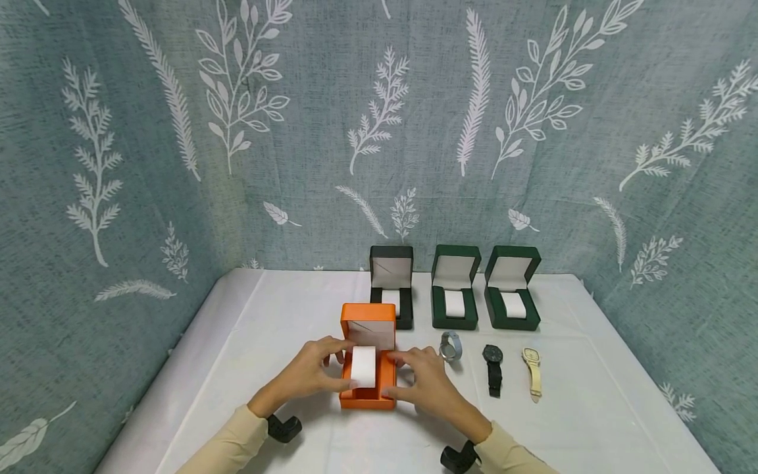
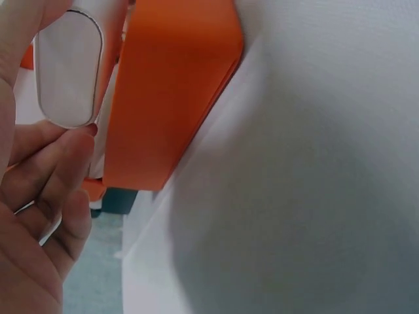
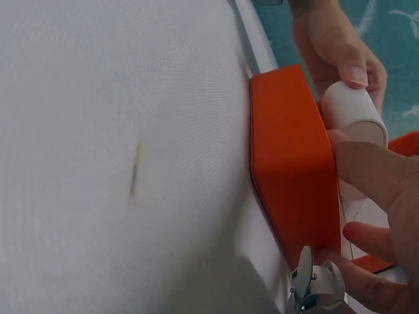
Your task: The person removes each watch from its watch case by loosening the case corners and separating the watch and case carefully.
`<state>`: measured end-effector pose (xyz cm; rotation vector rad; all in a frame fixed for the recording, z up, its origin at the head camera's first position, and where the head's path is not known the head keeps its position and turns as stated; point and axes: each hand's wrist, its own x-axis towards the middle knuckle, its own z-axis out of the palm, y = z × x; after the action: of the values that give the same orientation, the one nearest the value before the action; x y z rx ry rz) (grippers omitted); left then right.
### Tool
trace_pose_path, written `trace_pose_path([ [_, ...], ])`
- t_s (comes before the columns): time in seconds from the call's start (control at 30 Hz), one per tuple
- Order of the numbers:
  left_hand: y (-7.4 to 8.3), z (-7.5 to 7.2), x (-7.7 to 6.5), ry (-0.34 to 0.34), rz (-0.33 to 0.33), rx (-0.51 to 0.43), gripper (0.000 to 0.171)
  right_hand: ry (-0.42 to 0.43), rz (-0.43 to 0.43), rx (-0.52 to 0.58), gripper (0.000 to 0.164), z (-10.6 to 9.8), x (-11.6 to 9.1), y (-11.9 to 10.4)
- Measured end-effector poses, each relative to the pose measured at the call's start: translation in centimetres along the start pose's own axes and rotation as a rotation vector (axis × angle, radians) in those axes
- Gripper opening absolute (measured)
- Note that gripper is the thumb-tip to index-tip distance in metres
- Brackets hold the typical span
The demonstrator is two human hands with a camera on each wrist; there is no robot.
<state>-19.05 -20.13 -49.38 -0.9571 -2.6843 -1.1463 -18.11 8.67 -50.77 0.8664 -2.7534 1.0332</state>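
An open orange watch box (image 1: 368, 403) stands on the white table in front of the person. The left hand (image 1: 308, 370) pinches a white watch cushion (image 1: 364, 367) by its ends, thumb near and fingers far. Raised partly out of the box, the cushion shows its flat oval end in the left wrist view. On the box's right side, the right hand (image 1: 431, 383) holds the rim with thumb (image 3: 360, 160) and fingers (image 3: 373, 242) spread along it. A silver watch (image 1: 451, 347) lies just beyond the right hand.
Behind stand three open dark green watch boxes (image 1: 454, 320), each with a white cushion; the orange lid partly covers the leftmost. A black watch (image 1: 493, 370) and a gold-coloured watch (image 1: 533, 373) lie to the right. Patterned blue-green cloth (image 1: 331, 131) encloses the table.
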Motion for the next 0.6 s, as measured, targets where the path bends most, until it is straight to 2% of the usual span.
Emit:
trace_pose_path([
  [0.3, 0.04, 0.75, 0.14, 0.021, 0.072, 0.027, 0.064, -0.020, -0.011, -0.030, 0.065, -0.08, 0.03, 0.10],
  [0.5, 0.49, 0.99, 0.26, 0.005, -0.010, 0.052, 0.062, -0.032, 0.001, -0.014, 0.066, -0.10, 0.04, 0.10],
  [0.6, 0.68, 1.02, 0.38, 0.003, -0.029, 0.060, 0.062, -0.037, 0.005, -0.015, 0.066, -0.12, 0.02, 0.08],
])
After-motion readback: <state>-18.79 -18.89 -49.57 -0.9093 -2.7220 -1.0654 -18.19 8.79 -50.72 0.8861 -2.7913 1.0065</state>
